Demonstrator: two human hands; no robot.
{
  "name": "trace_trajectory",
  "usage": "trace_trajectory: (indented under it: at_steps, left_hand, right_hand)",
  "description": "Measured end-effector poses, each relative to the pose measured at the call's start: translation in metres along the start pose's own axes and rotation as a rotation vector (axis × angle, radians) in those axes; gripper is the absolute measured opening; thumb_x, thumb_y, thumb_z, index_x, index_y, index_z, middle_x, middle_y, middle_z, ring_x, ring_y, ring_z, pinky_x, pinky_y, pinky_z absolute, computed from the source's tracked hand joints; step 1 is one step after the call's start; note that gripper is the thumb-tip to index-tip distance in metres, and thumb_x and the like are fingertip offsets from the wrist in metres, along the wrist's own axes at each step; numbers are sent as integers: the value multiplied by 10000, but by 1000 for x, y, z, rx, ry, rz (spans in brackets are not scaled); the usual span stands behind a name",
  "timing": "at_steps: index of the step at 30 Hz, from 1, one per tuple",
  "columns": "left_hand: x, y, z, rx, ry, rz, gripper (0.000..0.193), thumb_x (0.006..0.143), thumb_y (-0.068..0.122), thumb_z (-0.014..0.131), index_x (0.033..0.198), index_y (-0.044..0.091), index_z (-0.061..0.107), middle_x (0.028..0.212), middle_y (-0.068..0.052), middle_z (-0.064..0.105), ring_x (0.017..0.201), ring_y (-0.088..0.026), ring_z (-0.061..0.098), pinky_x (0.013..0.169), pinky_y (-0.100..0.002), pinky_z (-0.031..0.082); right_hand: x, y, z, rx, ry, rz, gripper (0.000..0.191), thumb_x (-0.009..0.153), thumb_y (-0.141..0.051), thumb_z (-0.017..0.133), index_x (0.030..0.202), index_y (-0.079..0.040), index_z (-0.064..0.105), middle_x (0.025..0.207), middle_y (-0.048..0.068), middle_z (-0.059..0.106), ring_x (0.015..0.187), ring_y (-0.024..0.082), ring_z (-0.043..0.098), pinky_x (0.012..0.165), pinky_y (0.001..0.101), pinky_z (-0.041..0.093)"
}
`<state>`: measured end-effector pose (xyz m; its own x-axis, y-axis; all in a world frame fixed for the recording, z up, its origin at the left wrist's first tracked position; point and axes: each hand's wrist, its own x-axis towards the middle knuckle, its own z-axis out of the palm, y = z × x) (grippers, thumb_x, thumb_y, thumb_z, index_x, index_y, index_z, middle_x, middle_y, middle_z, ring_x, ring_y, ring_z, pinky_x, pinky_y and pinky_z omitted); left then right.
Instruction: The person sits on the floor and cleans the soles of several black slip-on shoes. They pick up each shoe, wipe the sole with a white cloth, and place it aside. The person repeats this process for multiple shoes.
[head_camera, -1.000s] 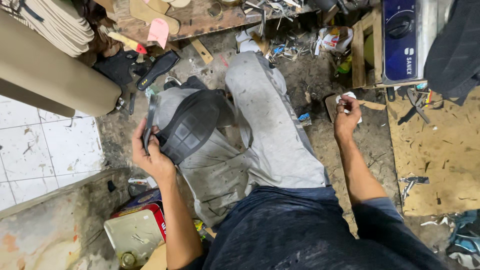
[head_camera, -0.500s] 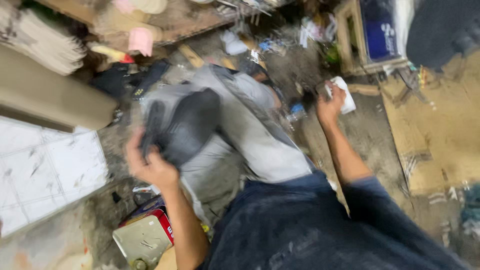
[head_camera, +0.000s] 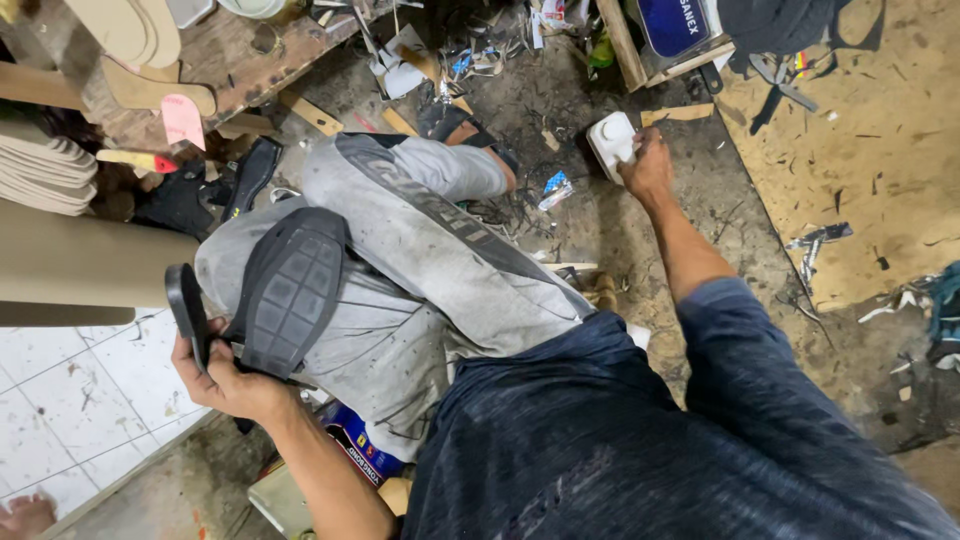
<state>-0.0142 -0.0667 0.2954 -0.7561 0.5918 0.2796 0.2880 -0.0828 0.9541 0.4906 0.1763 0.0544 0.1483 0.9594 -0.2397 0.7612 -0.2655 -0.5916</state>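
Observation:
I sit on a workshop floor with my legs in grey trousers (head_camera: 420, 270). My left hand (head_camera: 225, 380) grips a black shoe sole (head_camera: 287, 290) with a square tread pattern, resting on my left knee, together with a thin black piece (head_camera: 186, 310) held upright beside it. My right hand (head_camera: 648, 168) is stretched out to the floor and closes on a white plastic container (head_camera: 612, 143) near a wooden crate.
A wooden bench (head_camera: 230, 70) with tan sole cut-outs (head_camera: 130, 40) stands at the upper left. Scraps and tools litter the floor (head_camera: 520, 90). A brown board (head_camera: 880, 150) lies at the right. A tin can (head_camera: 355, 445) sits under my left knee, white tiles (head_camera: 70, 400) at lower left.
My right arm has reached further out and now holds the white container on the floor. The view has swung, and the black sole stays on my knee in my left hand.

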Motion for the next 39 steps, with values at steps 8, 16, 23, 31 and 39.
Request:
trace_trajectory:
  at_steps: [8,16,23,31,39]
  left_hand:
    - [7,-7,-15,-227,77,-129,323,939,101,493,1218,-26,596,1060,-84,654,959,-170,611,931,-336,531]
    - [20,11,-6,-442,250,-469,329,870,183,522,1115,-10,629,1068,-121,697,1001,-256,712,917,-388,602]
    - [21,33,39,-41,-63,39,362,896,87,503,1233,-22,579,1062,-124,609,966,-218,587,904,-390,527]
    - [6,80,118,724,-305,576,420,975,80,467,1326,-85,626,1296,-225,666,1200,-380,632,1107,-513,493]
    - [-2,105,170,945,-382,827,814,1124,644,300,1175,-79,669,1127,-235,700,1041,-472,625,1034,-625,384]
  right_hand:
    - [-56,65,-8,431,19,188,493,754,-62,877,1129,-80,558,850,5,632,758,145,606,664,309,500]
    - [-94,102,-29,419,364,235,493,779,6,852,1157,-88,549,880,7,548,778,139,537,702,300,473]
    - [-72,128,-45,617,468,114,559,843,67,820,1264,-110,498,945,-7,514,857,131,525,770,304,493]
    - [-63,130,-33,911,358,133,565,892,101,798,1293,-109,459,978,5,581,877,96,569,781,250,514]
    - [-105,155,-29,946,486,257,344,1009,57,649,1297,-98,543,1086,11,634,973,102,629,856,259,594]
